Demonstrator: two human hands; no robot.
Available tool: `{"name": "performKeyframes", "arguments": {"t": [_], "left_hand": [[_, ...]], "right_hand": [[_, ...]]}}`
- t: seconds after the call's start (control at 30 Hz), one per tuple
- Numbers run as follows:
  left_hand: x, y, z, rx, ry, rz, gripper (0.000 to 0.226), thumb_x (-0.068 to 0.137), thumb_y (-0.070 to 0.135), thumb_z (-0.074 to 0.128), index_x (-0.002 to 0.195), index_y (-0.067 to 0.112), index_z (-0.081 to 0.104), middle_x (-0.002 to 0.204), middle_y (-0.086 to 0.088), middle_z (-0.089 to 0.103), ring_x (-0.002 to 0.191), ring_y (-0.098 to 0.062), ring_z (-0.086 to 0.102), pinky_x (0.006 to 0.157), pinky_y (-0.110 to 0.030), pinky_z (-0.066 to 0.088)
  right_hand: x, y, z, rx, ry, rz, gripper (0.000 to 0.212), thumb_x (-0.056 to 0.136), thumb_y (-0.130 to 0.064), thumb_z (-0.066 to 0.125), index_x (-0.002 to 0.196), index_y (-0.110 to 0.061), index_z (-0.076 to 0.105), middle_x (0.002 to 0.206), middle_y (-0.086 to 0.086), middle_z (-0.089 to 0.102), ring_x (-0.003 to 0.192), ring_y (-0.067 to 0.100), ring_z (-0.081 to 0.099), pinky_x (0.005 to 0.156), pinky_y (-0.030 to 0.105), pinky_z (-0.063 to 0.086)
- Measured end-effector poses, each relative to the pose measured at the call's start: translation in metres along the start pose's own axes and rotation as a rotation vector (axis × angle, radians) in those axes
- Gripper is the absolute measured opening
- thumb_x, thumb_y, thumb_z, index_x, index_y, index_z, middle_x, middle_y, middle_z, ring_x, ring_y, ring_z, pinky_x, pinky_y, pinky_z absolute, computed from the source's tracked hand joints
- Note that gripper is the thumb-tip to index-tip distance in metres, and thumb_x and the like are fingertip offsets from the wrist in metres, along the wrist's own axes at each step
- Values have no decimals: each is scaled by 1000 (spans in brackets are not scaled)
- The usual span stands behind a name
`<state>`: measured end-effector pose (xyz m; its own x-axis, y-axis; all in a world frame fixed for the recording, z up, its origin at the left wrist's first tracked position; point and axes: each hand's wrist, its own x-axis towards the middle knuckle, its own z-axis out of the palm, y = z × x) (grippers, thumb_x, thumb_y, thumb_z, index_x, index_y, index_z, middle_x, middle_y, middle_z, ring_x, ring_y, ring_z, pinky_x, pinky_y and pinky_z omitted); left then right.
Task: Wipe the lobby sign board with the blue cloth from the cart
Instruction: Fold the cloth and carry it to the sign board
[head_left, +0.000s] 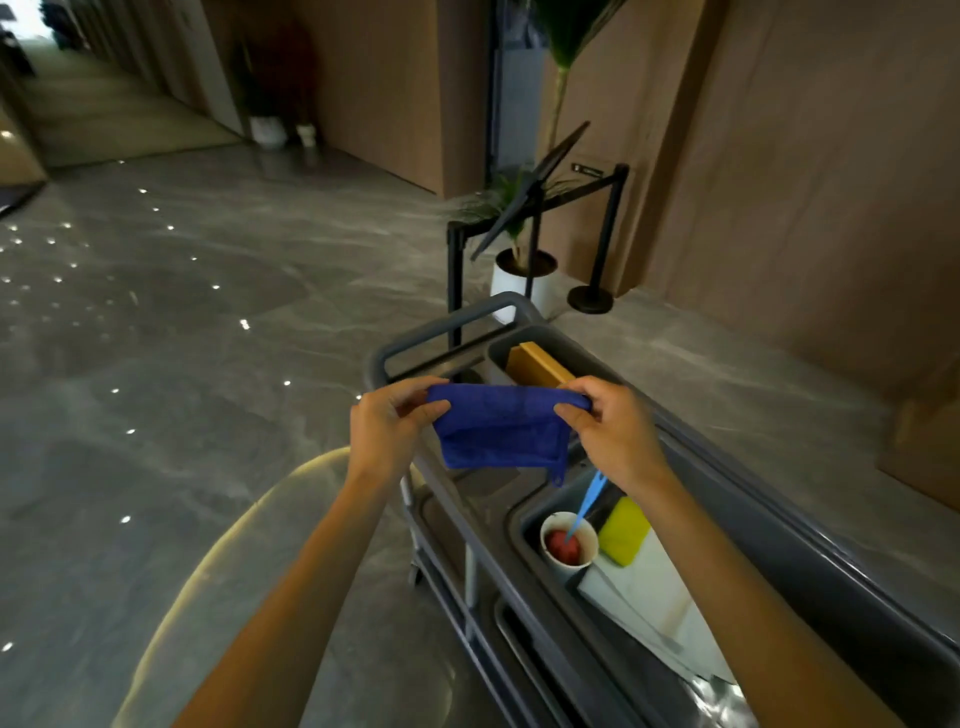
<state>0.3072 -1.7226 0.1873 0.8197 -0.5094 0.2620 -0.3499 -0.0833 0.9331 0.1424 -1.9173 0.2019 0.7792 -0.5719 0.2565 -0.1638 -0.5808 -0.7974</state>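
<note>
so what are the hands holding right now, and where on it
Both hold the blue cloth above the cart: the left hand pinches its upper left corner, the right hand its upper right corner.

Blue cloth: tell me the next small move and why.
Probably carry the blue cloth forward to the tilted sign board. Both the left hand and right hand already pinch its top corners, holding it spread above the cart, and the board stands just beyond, not yet touched.

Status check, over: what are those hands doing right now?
Left hand and right hand pinch blue cloth over cart. Sign board ahead, unwiped. Cart between.
</note>
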Motion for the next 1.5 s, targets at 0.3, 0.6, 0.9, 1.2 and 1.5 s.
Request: {"name": "performKeyframes", "arguments": {"t": [0.3,0.6,0.9,1.2,1.5], "left_hand": [[-44,-50,-140,32,184,-100,33,80,0,75,98,28,79,87,-1,79,88,-19,74,84,-38,59],[-116,-83,-258,36,475,-215,32,80,-2,76,99,24,77,86,-4,77,83,-14,72,82,-31,58],[-187,-93,-339,97,749,-317,29,82,-1,75,101,22,78,87,-5,78,87,-22,74,87,-44,59],[-235,-108,-402,123,1061,-431,35,81,4,78,95,36,78,89,1,79,86,-10,74,87,-29,57],[-263,-112,-440,185,1295,-492,47,83,4,77,82,51,76,82,11,79,83,-6,74,78,-18,56]], "right_hand": [[-5,-71,130,34,-172,-57,16,94,-14,68,103,-27,67,95,-5,74,92,9,70,84,40,60],[-20,-145,250,76,-424,-152,17,93,-6,69,97,-23,70,87,-4,72,85,12,70,76,29,59],[-33,-206,351,102,-675,-300,13,92,-7,69,100,-17,73,84,-6,71,79,12,67,68,22,55],[-40,-260,460,207,-956,-389,16,92,-3,68,99,-16,72,92,4,74,90,26,71,87,48,58],[-48,-305,548,238,-1152,-550,20,90,-5,68,95,-24,72,84,-6,74,84,20,71,86,44,57]]}}
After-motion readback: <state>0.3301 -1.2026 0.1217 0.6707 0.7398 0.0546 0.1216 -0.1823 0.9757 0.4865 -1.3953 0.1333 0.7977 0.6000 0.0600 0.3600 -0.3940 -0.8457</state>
